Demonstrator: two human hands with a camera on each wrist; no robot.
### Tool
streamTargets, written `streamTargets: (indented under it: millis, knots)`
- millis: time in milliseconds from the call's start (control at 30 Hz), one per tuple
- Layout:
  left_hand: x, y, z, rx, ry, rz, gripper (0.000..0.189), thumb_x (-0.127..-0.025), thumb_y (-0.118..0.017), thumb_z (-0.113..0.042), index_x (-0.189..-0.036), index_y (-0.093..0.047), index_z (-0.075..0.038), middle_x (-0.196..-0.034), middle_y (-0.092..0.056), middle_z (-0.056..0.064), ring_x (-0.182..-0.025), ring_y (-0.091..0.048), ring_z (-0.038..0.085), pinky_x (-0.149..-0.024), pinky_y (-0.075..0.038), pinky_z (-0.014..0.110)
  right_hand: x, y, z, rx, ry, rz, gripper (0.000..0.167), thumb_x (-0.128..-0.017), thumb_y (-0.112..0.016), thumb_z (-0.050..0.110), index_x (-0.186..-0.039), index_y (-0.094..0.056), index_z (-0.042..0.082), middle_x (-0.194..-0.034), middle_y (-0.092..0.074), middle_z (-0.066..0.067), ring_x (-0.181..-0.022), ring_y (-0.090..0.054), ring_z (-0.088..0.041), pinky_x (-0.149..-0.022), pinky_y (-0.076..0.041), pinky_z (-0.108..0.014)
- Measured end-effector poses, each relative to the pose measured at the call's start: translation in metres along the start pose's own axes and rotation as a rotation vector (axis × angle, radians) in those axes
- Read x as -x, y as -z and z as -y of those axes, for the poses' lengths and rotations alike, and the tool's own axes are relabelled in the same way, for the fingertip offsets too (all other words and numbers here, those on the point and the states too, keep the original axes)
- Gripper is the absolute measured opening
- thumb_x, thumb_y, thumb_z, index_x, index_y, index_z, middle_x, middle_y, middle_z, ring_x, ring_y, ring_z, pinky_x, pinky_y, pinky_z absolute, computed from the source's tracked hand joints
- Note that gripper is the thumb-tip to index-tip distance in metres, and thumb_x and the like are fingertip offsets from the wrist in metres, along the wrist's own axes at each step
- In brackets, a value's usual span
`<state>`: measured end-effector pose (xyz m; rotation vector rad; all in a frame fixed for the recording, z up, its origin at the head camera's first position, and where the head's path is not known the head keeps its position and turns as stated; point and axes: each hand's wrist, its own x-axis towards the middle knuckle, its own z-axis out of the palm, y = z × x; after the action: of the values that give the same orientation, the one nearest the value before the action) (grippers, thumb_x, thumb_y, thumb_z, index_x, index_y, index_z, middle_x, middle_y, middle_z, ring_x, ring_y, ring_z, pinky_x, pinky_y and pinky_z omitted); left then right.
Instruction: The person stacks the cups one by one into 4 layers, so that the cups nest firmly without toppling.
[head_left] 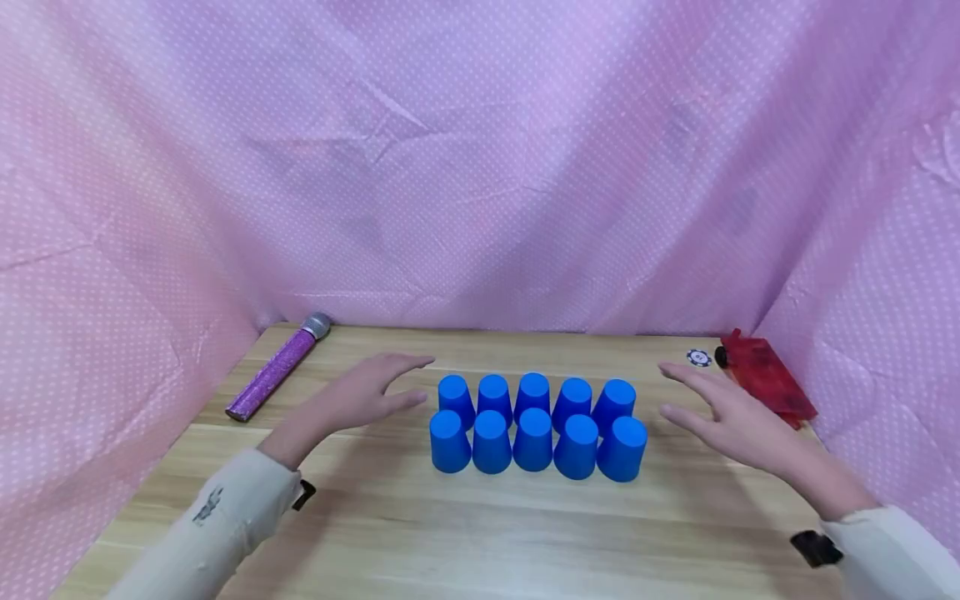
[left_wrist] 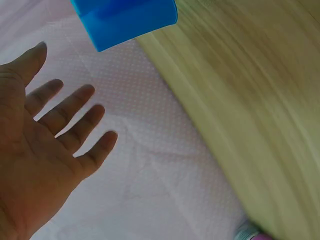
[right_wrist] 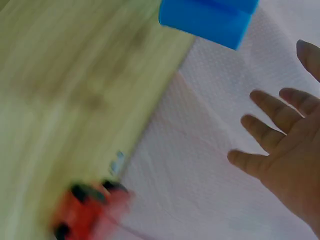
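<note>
Several blue cups (head_left: 533, 446) stand upside down on the wooden table in two rows, one behind the other. My left hand (head_left: 367, 392) hovers just left of the rows, fingers extended and apart from the cups. On the other side, my right hand (head_left: 738, 417) is held over the table, its fingers also stretched toward the cups without touching them. In the left wrist view, the palm and spread fingers hold nothing, and a blue cup (left_wrist: 127, 20) shows at the top. The right wrist view likewise has a bare palm, with a blue cup (right_wrist: 207, 20) above it.
A purple glittery microphone (head_left: 273, 371) lies at the table's left edge. Toward the back right are a black-and-white poker chip (head_left: 699, 357) and a red mesh pouch (head_left: 768, 379). Pink dotted cloth (head_left: 480, 167) hangs around the table's back and sides.
</note>
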<state>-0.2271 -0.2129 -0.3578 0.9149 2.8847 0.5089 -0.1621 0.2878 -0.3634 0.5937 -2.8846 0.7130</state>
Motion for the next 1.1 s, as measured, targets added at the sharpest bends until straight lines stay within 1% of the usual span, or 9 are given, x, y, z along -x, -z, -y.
streamTargets:
  millis: [67,167,267,333,500,633,833,967,1100]
  knots:
    - [-0.009,-0.005,0.004,0.079,0.008,0.020,0.060,-0.097,-0.062,-0.048,-0.150,-0.047,-0.023,-0.149,-0.054,0.003,-0.141,-0.048,0.028,-0.116,-0.038,0.053,-0.008,-0.008,-0.002,-0.086,-0.024,0.033,0.061,-0.097,-0.065,0.040,-0.147,-0.048,0.008,-0.148,-0.052,-0.019,-0.139,-0.042,-0.046,-0.105,-0.037,-0.069]
    - [-0.021,-0.014,0.007,0.185,0.026,0.048,0.060,-0.095,-0.066,-0.046,-0.148,-0.049,-0.024,-0.148,-0.055,0.001,-0.140,-0.049,0.026,-0.114,-0.040,0.053,-0.021,-0.021,-0.007,-0.193,-0.043,0.084,0.061,-0.098,-0.064,0.040,-0.149,-0.047,0.012,-0.151,-0.050,-0.016,-0.141,-0.041,-0.045,-0.106,-0.036,-0.070]
    - [-0.029,-0.022,0.008,0.242,0.036,0.071,0.061,-0.093,-0.067,-0.048,-0.147,-0.050,-0.025,-0.148,-0.055,0.000,-0.139,-0.050,0.026,-0.113,-0.041,0.055,-0.031,-0.032,-0.010,-0.242,-0.077,0.135,0.064,-0.097,-0.062,0.046,-0.152,-0.044,0.018,-0.155,-0.046,-0.012,-0.145,-0.037,-0.044,-0.107,-0.035,-0.072]
    - [-0.033,-0.027,0.007,0.267,0.043,0.084,0.062,-0.093,-0.068,-0.047,-0.148,-0.050,-0.025,-0.147,-0.056,-0.001,-0.138,-0.050,0.027,-0.112,-0.042,0.055,-0.036,-0.037,-0.011,-0.264,-0.092,0.155,0.065,-0.097,-0.062,0.047,-0.153,-0.043,0.020,-0.157,-0.044,-0.011,-0.146,-0.035,-0.045,-0.107,-0.034,-0.073]
    - [-0.037,-0.035,0.006,0.330,0.063,0.092,0.060,-0.093,-0.071,-0.038,-0.147,-0.050,-0.024,-0.143,-0.058,0.001,-0.135,-0.053,0.027,-0.110,-0.043,0.057,-0.042,-0.043,-0.013,-0.301,-0.097,0.170,0.062,-0.097,-0.064,0.043,-0.152,-0.044,0.021,-0.157,-0.044,-0.011,-0.146,-0.035,-0.045,-0.106,-0.033,-0.074]
    - [-0.037,-0.040,0.008,0.346,0.086,0.075,0.060,-0.092,-0.073,-0.036,-0.146,-0.051,-0.024,-0.140,-0.061,0.000,-0.132,-0.055,0.025,-0.110,-0.044,0.056,-0.046,-0.045,-0.014,-0.326,-0.077,0.181,0.061,-0.097,-0.065,0.040,-0.151,-0.046,0.020,-0.156,-0.045,-0.013,-0.145,-0.035,-0.047,-0.106,-0.032,-0.075]
    - [-0.039,-0.046,0.012,0.353,0.073,0.047,0.058,-0.091,-0.074,-0.036,-0.143,-0.054,-0.024,-0.134,-0.064,-0.001,-0.128,-0.058,0.023,-0.107,-0.047,0.053,-0.050,-0.046,-0.019,-0.379,-0.054,0.199,0.057,-0.096,-0.067,0.036,-0.148,-0.050,0.018,-0.154,-0.048,-0.013,-0.145,-0.035,-0.047,-0.106,-0.027,-0.078]
    - [-0.040,-0.048,0.013,0.363,0.058,0.045,0.058,-0.090,-0.075,-0.033,-0.143,-0.054,-0.022,-0.133,-0.065,-0.001,-0.127,-0.058,0.023,-0.107,-0.047,0.053,-0.052,-0.047,-0.022,-0.401,-0.057,0.214,0.056,-0.095,-0.068,0.035,-0.146,-0.053,0.018,-0.152,-0.050,-0.013,-0.144,-0.036,-0.047,-0.106,-0.028,-0.078]
    - [-0.041,-0.050,0.014,0.373,0.068,0.051,0.058,-0.090,-0.076,-0.031,-0.144,-0.053,-0.023,-0.132,-0.064,-0.002,-0.126,-0.057,0.022,-0.107,-0.047,0.052,-0.054,-0.049,-0.027,-0.414,-0.056,0.224,0.056,-0.094,-0.070,0.034,-0.144,-0.054,0.017,-0.151,-0.051,-0.014,-0.144,-0.036,-0.047,-0.107,-0.027,-0.078]
